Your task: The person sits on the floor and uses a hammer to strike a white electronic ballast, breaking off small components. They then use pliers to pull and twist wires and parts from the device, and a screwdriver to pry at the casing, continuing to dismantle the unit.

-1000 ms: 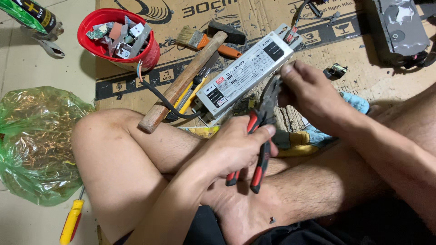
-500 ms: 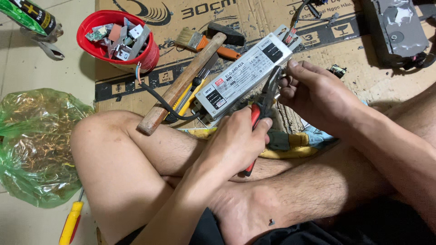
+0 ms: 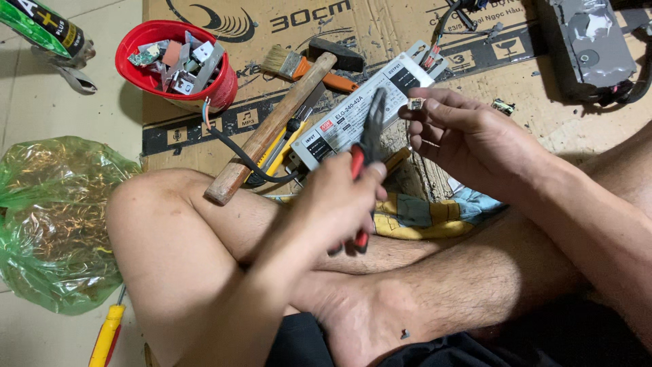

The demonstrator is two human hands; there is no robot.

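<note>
Above crossed legs, left hand gripping red-handled pliers, nose up, right hand pinching small part

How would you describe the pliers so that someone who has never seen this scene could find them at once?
Start at the flattened cardboard sheet on the floor, then the long white metal box lying on it. Just in front, the left hand holds the pliers upright: red handles and dark jaws, unlike the wooden-handled hammer beside them.

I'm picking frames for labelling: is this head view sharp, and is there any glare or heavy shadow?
Head view: mostly sharp, the left hand with the red-handled pliers slightly soft; glare on the green plastic bag; soft shadow beside the red bowl; even light on the right hand.
</note>
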